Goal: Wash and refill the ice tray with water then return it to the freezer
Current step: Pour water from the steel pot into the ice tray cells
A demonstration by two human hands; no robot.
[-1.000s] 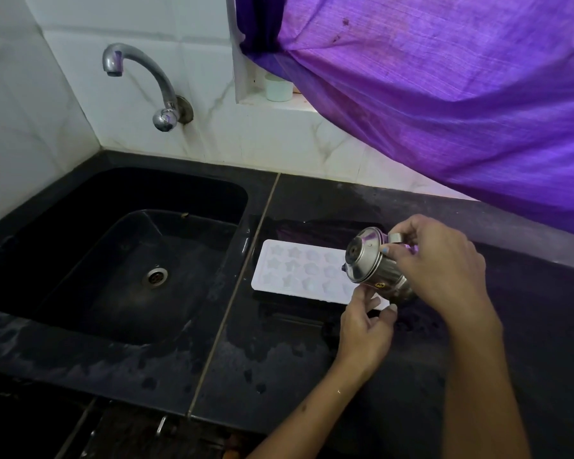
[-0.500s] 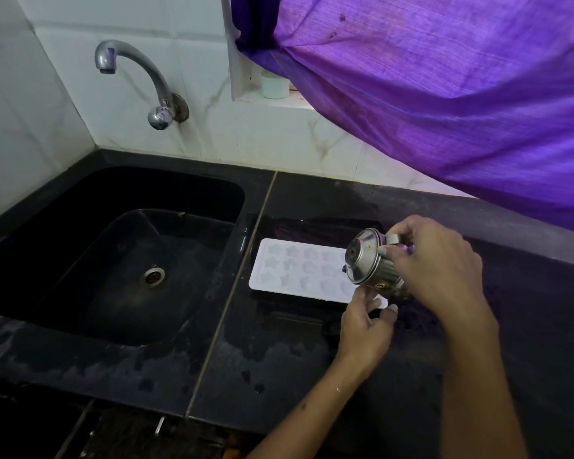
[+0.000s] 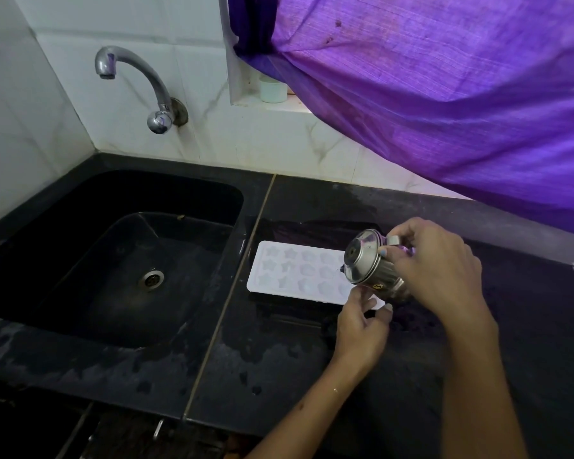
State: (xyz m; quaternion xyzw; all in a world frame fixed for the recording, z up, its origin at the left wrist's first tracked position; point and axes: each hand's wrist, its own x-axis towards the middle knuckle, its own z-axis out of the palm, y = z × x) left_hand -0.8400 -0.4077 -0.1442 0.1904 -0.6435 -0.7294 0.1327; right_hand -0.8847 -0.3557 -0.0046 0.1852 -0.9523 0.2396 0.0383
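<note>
A white ice tray with star-shaped cells lies flat on the black counter, just right of the sink. My right hand grips a small steel jug with a lid, tipped on its side with the spout over the tray's right end. My left hand pinches the tray's near right corner, thumb and fingers on its edge. The jug hides the tray's right end.
A black sink with a metal drain lies on the left under a wall tap. A purple curtain hangs over the back right. A small white cup stands on the window ledge. The counter looks wet.
Both hands, the jug and the tray keep nearly the same pose; only the camera view has shifted slightly.
</note>
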